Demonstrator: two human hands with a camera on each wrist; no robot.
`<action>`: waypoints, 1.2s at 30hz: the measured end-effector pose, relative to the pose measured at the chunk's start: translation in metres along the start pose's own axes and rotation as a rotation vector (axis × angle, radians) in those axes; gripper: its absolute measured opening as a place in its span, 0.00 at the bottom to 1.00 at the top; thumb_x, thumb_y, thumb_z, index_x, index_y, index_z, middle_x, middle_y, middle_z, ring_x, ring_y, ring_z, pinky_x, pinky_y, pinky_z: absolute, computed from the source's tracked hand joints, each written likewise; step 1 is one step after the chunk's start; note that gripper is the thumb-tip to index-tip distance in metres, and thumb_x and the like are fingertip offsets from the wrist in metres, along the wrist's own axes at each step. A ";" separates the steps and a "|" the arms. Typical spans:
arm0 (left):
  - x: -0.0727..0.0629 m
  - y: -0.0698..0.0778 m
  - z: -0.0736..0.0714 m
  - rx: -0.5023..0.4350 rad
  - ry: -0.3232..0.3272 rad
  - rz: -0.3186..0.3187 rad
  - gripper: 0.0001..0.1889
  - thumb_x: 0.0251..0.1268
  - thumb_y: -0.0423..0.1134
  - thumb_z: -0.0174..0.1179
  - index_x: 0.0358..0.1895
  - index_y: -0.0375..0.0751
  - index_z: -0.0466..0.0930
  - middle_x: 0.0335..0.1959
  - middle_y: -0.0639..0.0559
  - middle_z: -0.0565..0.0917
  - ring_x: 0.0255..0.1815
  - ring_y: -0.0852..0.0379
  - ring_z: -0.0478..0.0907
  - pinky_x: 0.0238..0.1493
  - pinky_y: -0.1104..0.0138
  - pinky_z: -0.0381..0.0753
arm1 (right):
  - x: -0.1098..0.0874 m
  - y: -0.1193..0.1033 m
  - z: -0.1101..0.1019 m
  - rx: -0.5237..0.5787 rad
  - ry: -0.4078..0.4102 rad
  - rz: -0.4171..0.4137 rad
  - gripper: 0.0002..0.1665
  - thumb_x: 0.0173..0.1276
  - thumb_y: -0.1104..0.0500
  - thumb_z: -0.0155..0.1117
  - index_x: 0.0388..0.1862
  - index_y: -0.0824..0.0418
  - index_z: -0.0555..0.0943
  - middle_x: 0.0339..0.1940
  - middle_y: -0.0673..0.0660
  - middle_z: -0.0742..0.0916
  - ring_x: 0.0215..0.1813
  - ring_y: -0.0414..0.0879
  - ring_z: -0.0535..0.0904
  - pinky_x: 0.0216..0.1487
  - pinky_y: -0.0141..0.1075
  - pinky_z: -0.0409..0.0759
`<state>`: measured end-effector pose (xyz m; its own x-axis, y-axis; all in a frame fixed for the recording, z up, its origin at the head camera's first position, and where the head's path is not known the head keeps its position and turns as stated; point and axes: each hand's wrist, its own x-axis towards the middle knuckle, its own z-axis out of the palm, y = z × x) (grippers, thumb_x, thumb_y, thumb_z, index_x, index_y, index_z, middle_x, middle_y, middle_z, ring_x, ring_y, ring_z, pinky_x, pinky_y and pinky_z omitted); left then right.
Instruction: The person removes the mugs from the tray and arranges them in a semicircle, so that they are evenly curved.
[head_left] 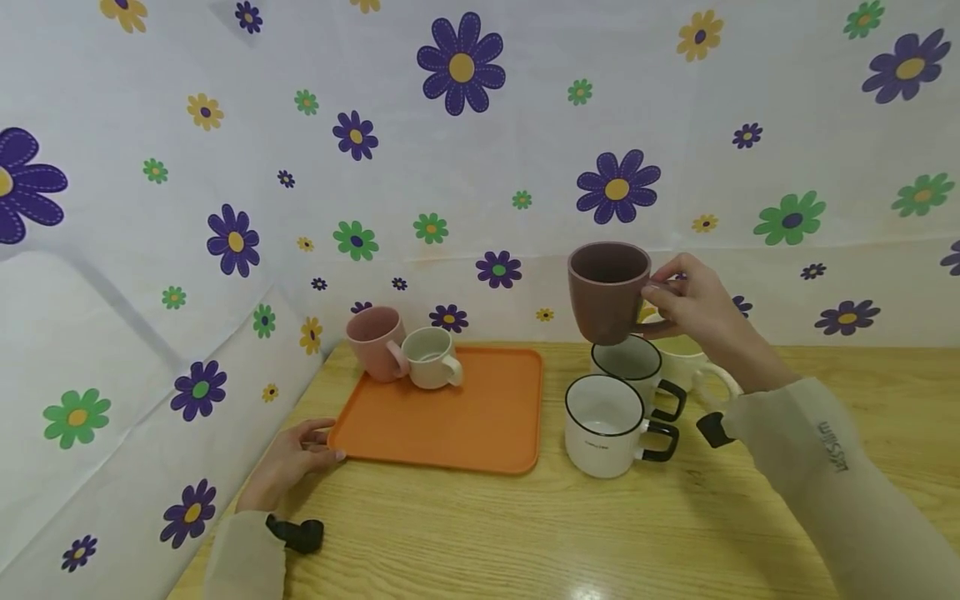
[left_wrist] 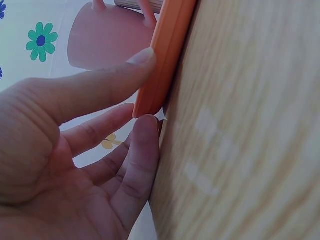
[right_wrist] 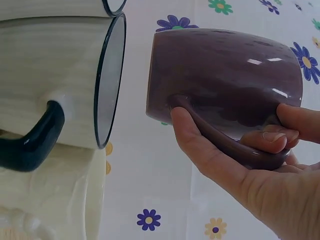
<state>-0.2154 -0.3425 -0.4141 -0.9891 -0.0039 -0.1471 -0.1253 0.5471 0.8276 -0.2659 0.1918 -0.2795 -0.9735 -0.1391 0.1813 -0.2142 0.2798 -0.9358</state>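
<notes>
A brown mug [head_left: 609,292] hangs in the air above the right-hand cups, upright. My right hand [head_left: 697,304] grips it by its handle, fingers curled through the loop in the right wrist view. At the near left corner of the orange tray [head_left: 450,425], my left hand [head_left: 288,462] holds the rim between thumb and fingers. In the left wrist view the thumb [left_wrist: 100,90] lies against the tray's edge. A pink mug [head_left: 375,343] and a small cream cup [head_left: 431,358] stand side by side at the tray's far left corner.
Right of the tray stand a white enamel mug [head_left: 602,433] with a black handle, a similar black-rimmed mug [head_left: 628,367] behind it and a pale yellow mug [head_left: 678,358], partly hidden. A flower-patterned sheet [head_left: 525,158] borders the wooden table [head_left: 465,533] behind and left.
</notes>
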 end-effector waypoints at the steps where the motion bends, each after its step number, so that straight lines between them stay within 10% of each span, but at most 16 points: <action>1: 0.000 0.000 0.000 -0.002 -0.001 -0.001 0.36 0.64 0.33 0.70 0.71 0.23 0.64 0.58 0.27 0.76 0.54 0.40 0.80 0.46 0.63 0.83 | 0.000 0.001 -0.001 0.004 0.002 0.001 0.08 0.81 0.68 0.48 0.52 0.67 0.61 0.29 0.55 0.67 0.31 0.44 0.66 0.42 0.49 0.85; 36: -0.003 0.004 0.000 0.030 0.013 0.006 0.35 0.64 0.34 0.70 0.71 0.24 0.66 0.58 0.27 0.76 0.55 0.37 0.79 0.50 0.57 0.83 | -0.026 0.024 -0.045 -0.053 0.084 0.005 0.09 0.81 0.65 0.49 0.54 0.69 0.63 0.39 0.45 0.82 0.39 0.37 0.81 0.40 0.42 0.86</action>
<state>-0.2132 -0.3399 -0.4106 -0.9907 -0.0114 -0.1355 -0.1176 0.5722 0.8117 -0.2496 0.2444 -0.2927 -0.9775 -0.0583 0.2029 -0.2107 0.3305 -0.9200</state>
